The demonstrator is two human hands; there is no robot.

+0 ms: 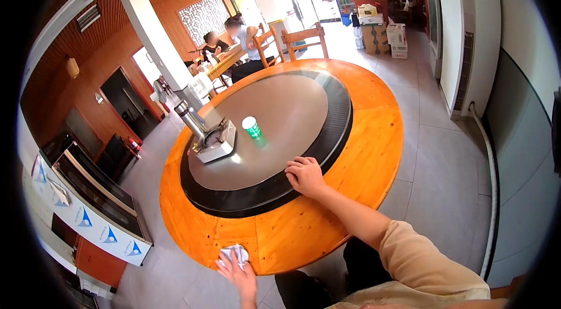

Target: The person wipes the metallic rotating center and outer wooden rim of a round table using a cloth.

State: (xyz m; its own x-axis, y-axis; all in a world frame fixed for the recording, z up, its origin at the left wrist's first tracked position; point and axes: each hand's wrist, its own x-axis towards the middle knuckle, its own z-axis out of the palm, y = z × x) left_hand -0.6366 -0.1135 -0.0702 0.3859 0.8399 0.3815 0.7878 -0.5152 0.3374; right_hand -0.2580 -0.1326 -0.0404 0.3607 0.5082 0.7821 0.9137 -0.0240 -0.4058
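Note:
My left hand (238, 274) is at the near left edge of the round wooden table (368, 151), its fingers spread over a crumpled pale cloth (235, 255) and pressing it to the wood. Near the right side of the black ring (251, 207) around the table's centre, my right hand (305, 174) rests on the surface with its fingers bent and slightly apart; nothing shows in it. On the grey turntable (286, 104) stand a green and white paper cup (251, 127) and a portable gas stove (216, 144) with a metal cylinder at its back.
Two wooden chairs (307, 43) stand at the table's far side. Beyond them, two people (242, 34) sit at another table. Cardboard boxes (374, 37) are stacked at the back right. A glass-topped cabinet (102, 198) stands on the left, and a white pillar (149, 28) rises behind.

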